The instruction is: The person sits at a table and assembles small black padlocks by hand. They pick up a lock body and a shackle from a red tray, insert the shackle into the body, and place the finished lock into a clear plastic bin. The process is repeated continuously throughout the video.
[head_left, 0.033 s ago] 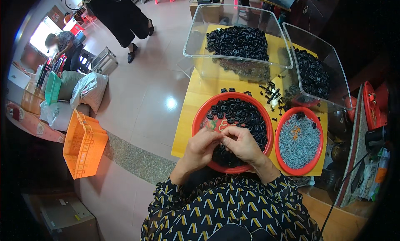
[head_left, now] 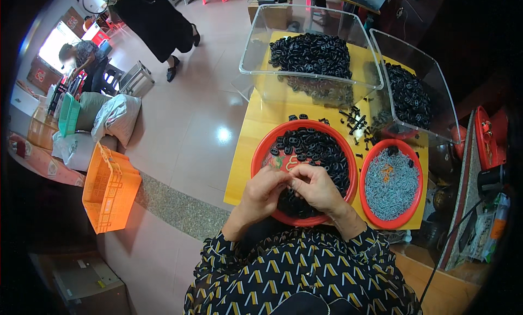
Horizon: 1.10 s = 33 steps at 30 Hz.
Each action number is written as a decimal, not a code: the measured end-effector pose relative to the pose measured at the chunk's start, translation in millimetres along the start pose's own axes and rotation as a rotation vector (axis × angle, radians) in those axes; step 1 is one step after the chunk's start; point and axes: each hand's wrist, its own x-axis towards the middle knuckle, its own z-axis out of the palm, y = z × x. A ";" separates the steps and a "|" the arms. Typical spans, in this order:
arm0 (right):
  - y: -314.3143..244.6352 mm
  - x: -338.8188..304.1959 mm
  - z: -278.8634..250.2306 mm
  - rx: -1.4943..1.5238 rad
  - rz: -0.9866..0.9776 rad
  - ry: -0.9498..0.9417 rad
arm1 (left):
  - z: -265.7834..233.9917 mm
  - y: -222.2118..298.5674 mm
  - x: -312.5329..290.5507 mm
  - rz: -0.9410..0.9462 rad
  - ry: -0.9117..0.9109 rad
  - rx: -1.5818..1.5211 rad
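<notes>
Over the near part of a red basin (head_left: pixel 353 176), my left hand (head_left: pixel 265 191) and my right hand (head_left: pixel 317 191) meet at the fingertips. Both are closed in a pinch. Whatever lies between the fingers is too small and covered to make out. Small black plastic pieces (head_left: pixel 328 156), oval with two holes, heap up in the basin beneath and beyond my hands. To the right, a smaller red basin (head_left: pixel 364 200) is filled with grey screw-like pieces (head_left: pixel 389 189) and a few orange ones.
Two clear plastic bins (head_left: pixel 311 74) (head_left: pixel 436 91) of black pieces stand at the back of the yellow table (head_left: pixel 239 176). Loose black parts (head_left: pixel 357 124) lie between. An orange crate (head_left: pixel 111 189) and sacks (head_left: pixel 117 119) sit on the left. Two people are farther off.
The dark clothing of the person standing at the upper left has shifted slightly. My hands and the things on the table look the same.
</notes>
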 end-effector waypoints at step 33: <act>-3.8 -1.0 14.5 0.133 0.061 0.054 | 15.9 -10.7 -15.0 -0.406 0.272 -0.594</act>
